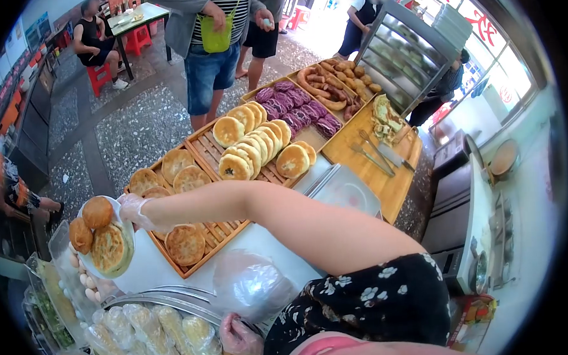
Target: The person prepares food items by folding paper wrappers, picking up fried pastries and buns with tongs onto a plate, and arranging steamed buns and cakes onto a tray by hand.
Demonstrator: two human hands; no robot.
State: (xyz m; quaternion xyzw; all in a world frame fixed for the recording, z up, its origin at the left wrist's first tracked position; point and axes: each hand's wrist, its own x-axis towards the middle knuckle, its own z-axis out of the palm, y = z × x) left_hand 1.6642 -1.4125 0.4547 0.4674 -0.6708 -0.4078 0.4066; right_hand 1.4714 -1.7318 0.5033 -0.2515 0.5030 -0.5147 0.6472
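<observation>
My right hand (137,211), in a clear plastic glove, grips the edge of a white plate (130,257) at the left. Two round brown buns (98,213) and a browned flatbread (109,247) lie on this plate. The arm stretches across a wooden tray (207,258) of flat round breads (185,245). Low in the view is my left hand (239,337), also gloved, close to my body and beside a clear plastic bag (252,284). Its fingers are too hidden to show what it holds, if anything.
Pale griddle cakes (258,147), purple rolls (292,106) and sausages (323,87) fill the trays. Tongs (377,152) and a knife (397,158) lie on a wooden board (358,164). Wrapped corn (150,329) and eggs (87,281) are nearby. Customers (214,48) stand across the counter.
</observation>
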